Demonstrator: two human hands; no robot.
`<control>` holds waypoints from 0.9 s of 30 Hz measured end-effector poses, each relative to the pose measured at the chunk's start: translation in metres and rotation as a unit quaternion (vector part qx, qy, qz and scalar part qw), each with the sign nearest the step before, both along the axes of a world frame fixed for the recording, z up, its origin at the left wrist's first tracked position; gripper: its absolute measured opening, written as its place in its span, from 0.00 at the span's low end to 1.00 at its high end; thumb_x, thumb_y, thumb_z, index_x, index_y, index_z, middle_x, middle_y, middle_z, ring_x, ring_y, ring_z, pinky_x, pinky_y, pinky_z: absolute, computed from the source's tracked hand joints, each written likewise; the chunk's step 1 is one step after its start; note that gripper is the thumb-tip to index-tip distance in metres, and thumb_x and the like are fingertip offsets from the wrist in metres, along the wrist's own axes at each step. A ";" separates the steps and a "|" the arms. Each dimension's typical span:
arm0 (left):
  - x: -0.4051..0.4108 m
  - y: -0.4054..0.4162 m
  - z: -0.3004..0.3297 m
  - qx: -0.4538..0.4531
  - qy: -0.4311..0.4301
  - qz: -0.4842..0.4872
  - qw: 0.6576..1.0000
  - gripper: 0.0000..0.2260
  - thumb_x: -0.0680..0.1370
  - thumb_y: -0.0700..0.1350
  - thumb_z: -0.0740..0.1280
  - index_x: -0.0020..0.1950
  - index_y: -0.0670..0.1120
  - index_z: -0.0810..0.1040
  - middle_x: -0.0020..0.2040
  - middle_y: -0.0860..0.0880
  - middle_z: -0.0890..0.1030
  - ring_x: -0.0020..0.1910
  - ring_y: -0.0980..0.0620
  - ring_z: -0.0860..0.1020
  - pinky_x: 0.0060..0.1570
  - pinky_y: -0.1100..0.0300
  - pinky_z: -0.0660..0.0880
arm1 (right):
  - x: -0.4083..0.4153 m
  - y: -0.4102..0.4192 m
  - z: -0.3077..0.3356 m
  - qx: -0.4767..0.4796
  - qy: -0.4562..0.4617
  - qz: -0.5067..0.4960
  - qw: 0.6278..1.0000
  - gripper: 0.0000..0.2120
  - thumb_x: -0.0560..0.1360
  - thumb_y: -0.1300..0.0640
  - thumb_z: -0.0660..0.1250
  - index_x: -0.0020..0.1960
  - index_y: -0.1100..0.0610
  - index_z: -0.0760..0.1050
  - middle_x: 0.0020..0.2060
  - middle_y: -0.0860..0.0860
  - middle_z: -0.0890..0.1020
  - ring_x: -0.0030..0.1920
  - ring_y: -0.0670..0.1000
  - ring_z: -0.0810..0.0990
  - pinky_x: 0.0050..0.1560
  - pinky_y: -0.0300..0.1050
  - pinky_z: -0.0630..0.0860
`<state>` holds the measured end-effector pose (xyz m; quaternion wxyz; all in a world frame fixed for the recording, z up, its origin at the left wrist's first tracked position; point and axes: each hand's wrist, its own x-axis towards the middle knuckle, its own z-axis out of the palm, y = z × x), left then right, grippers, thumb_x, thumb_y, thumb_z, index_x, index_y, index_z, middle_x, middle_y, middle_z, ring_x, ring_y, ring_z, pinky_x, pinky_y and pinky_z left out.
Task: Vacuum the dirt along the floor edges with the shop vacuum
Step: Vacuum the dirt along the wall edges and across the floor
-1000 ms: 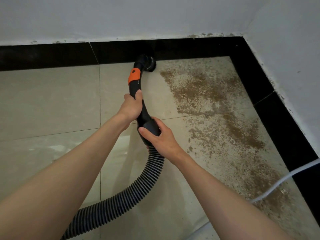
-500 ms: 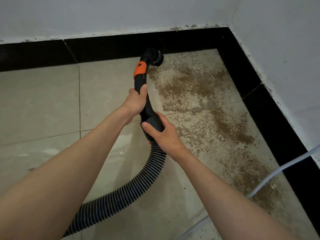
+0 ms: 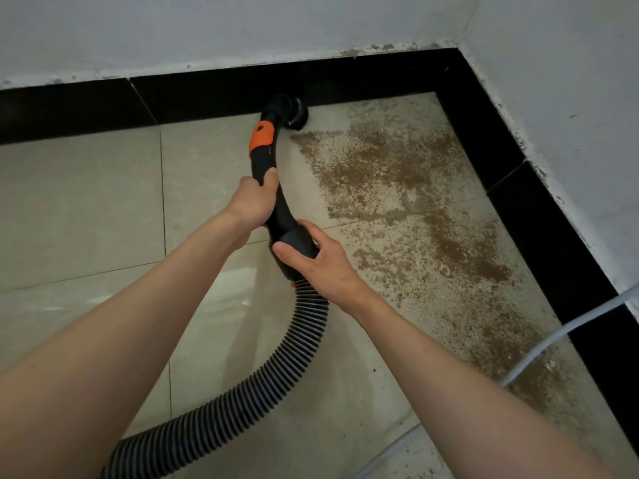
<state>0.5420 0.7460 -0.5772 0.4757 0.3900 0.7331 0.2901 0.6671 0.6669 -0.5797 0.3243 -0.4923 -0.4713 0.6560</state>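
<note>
A black vacuum wand [image 3: 273,167] with an orange collar [image 3: 261,137] ends in a round brush nozzle [image 3: 294,114] that rests on the floor against the black baseboard [image 3: 207,95]. My left hand [image 3: 254,200] is wrapped around the wand's curved middle. My right hand [image 3: 320,259] grips the thick cuff where the ribbed grey hose [image 3: 276,368] joins. Brown dirt [image 3: 390,174] covers the beige tiles to the right of the nozzle and runs along the right-hand wall.
The two white walls meet in a corner [image 3: 460,46] at the upper right, both lined with black baseboard. A white cable [image 3: 539,350] lies across the dirt at the lower right. The tiles [image 3: 79,202] to the left of the wand look clean.
The nozzle has stayed at the baseboard and shifted slightly to the right along it. The view has swung, so the corner sits differently in frame. Both hands keep their grip.
</note>
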 end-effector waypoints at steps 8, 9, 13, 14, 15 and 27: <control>-0.006 -0.036 0.001 -0.002 -0.006 0.057 0.998 0.22 0.82 0.54 0.51 0.68 0.39 0.62 0.54 0.42 0.74 0.50 0.46 0.75 0.48 0.55 0.71 | 0.001 -0.020 0.010 0.005 -0.022 0.050 0.998 0.09 0.75 0.57 0.70 0.53 0.48 0.74 0.40 0.47 0.79 0.35 0.42 0.78 0.38 0.39 0.78; -0.003 -0.037 0.002 -0.001 -0.007 0.055 0.998 0.22 0.82 0.54 0.51 0.68 0.39 0.62 0.53 0.43 0.74 0.50 0.46 0.74 0.48 0.55 0.71 | 0.004 -0.023 0.012 0.007 -0.029 0.045 0.999 0.09 0.75 0.57 0.70 0.52 0.47 0.74 0.40 0.46 0.79 0.35 0.42 0.78 0.38 0.39 0.78; 0.016 -0.033 0.009 0.004 -0.010 0.030 0.999 0.23 0.82 0.54 0.51 0.68 0.38 0.62 0.54 0.42 0.73 0.49 0.46 0.73 0.48 0.55 0.71 | 0.015 -0.027 0.017 0.015 -0.046 0.001 0.999 0.06 0.76 0.56 0.70 0.50 0.48 0.75 0.37 0.48 0.79 0.31 0.44 0.77 0.34 0.42 0.77; 0.021 -0.030 0.011 0.003 -0.010 0.022 1.000 0.23 0.82 0.55 0.51 0.68 0.38 0.62 0.55 0.42 0.73 0.49 0.46 0.73 0.49 0.55 0.71 | 0.018 -0.026 0.018 0.016 -0.050 -0.013 0.999 0.06 0.76 0.56 0.70 0.49 0.48 0.75 0.37 0.48 0.79 0.30 0.44 0.77 0.32 0.41 0.76; 0.027 -0.027 0.013 0.003 -0.011 0.013 1.000 0.23 0.82 0.55 0.51 0.68 0.38 0.62 0.55 0.42 0.73 0.49 0.46 0.73 0.49 0.55 0.70 | 0.021 -0.026 0.018 0.018 -0.054 -0.026 0.998 0.05 0.76 0.56 0.69 0.48 0.48 0.75 0.36 0.48 0.79 0.29 0.43 0.77 0.31 0.40 0.76; 0.065 -0.006 0.013 0.000 -0.018 -0.071 0.997 0.24 0.82 0.56 0.51 0.68 0.38 0.64 0.60 0.41 0.74 0.50 0.47 0.72 0.48 0.57 0.67 | 0.035 -0.020 0.014 0.020 -0.089 -0.119 0.989 0.06 0.75 0.54 0.70 0.47 0.43 0.74 0.41 0.50 0.80 0.36 0.50 0.78 0.37 0.46 0.78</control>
